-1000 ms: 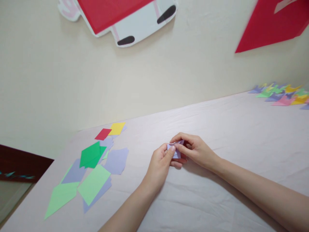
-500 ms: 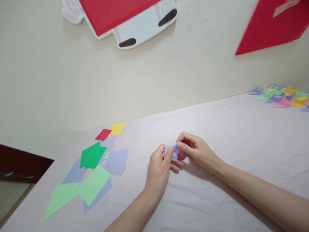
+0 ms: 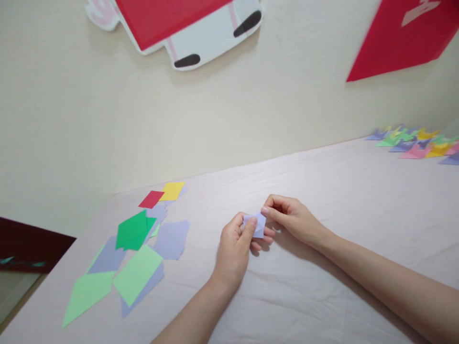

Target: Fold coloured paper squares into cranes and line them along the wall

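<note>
A small folded piece of lavender origami paper [image 3: 259, 227] is held above the cloth, a little right of the middle of the view. My left hand [image 3: 234, 248] grips it, thumb on top and fingers underneath. With thumb and index finger pinched together, my right hand [image 3: 299, 219] is at the paper's upper right corner. Creases and overlapping layers show on the face of the paper. Its left part is hidden by my left thumb and fingers.
Loose paper sheets lie to the left: light green [image 3: 138, 272], dark green [image 3: 132, 230], lavender [image 3: 172, 240], red [image 3: 151, 199] and yellow [image 3: 172, 190]. Several folded paper pieces [image 3: 416, 151] stand at the far right. Behind the cloth-covered table [image 3: 294, 296] rises a wall [image 3: 229, 119] with red decorations.
At the upper right corner, a flap that my right fingers held folded over now lies flatter. My hands stay in nearly the same place, and the view has shifted slightly.
</note>
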`<action>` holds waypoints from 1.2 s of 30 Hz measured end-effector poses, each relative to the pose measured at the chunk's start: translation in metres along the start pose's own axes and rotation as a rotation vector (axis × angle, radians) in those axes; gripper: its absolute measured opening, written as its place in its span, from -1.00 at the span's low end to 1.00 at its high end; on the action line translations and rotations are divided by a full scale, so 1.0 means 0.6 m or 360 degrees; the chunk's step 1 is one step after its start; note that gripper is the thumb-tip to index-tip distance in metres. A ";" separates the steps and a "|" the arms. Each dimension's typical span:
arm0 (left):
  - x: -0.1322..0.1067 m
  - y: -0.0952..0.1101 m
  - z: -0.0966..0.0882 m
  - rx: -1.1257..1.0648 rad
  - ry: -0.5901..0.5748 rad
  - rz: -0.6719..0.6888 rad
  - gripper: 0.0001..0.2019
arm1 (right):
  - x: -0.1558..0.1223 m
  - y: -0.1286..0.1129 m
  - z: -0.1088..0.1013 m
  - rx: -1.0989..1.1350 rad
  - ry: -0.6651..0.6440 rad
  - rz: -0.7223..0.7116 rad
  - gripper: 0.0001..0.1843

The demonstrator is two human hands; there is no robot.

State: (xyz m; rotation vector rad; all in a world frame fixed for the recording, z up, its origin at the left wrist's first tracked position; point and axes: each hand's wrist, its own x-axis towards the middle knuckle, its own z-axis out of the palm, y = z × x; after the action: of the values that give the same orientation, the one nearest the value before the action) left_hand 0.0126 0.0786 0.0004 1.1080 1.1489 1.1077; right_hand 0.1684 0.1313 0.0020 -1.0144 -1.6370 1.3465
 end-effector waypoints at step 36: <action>0.003 0.020 -0.030 0.0117 -0.0290 0.0060 -0.87 | 0.021 0.012 -0.024 0.0136 -0.0184 0.0015 -0.64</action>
State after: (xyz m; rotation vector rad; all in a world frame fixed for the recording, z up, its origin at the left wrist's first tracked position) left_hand -0.0058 0.0833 0.0109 1.2654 1.0357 0.9775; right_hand 0.1775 0.1488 -0.0022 -0.9100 -1.6456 1.4927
